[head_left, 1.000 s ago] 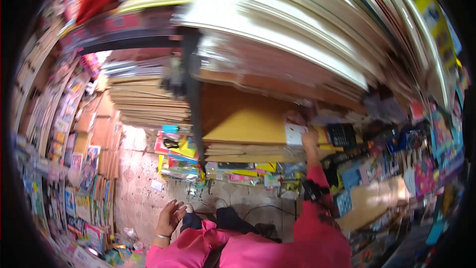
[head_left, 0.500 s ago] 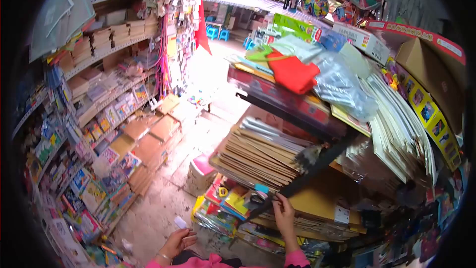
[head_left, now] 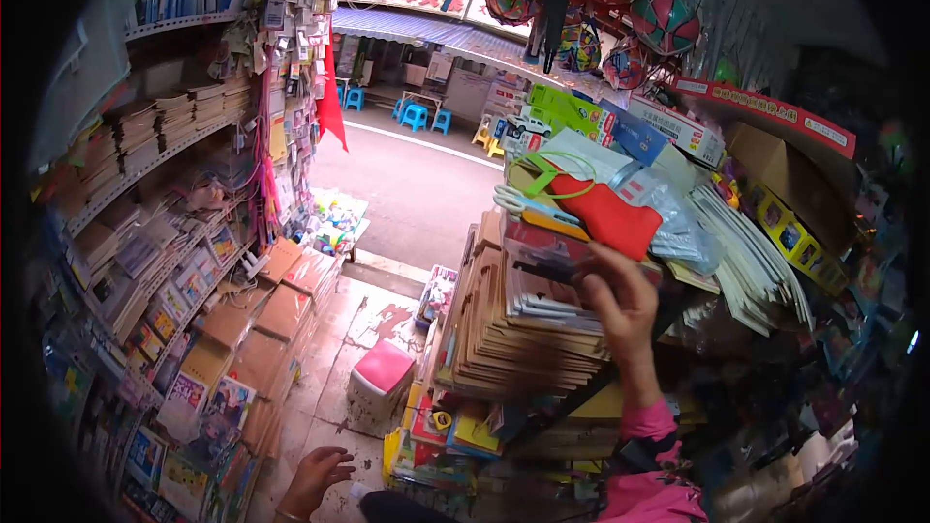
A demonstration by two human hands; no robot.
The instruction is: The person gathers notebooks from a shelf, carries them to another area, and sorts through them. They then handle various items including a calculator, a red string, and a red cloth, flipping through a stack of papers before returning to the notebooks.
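Note:
My right hand point(head_left: 625, 310) is raised in front of the shelf unit, near its upper edge and just below a red cloth point(head_left: 615, 213). Its fingers are bent, and whether they hold anything small is hidden. Beside it on the left lies a stack of brown envelopes and papers point(head_left: 523, 353). Low in the view, my left hand point(head_left: 318, 480) hangs over the tiled floor with its fingers apart and nothing in it. A pink-topped stool point(head_left: 383, 368) stands on the floor above my left hand.
Shelves of books and booklets point(head_left: 174, 329) line the left side. Cardboard boxes point(head_left: 775, 165) and a sheaf of white sheets point(head_left: 751, 257) lie at the right. Netted balls point(head_left: 664, 19) hang overhead. Blue stools point(head_left: 414, 117) stand outside beyond the doorway.
The view has swung up from the lower shelf toward the doorway. My right hand has left the white item on the lower shelf and risen to the upper edge. My left hand stays low.

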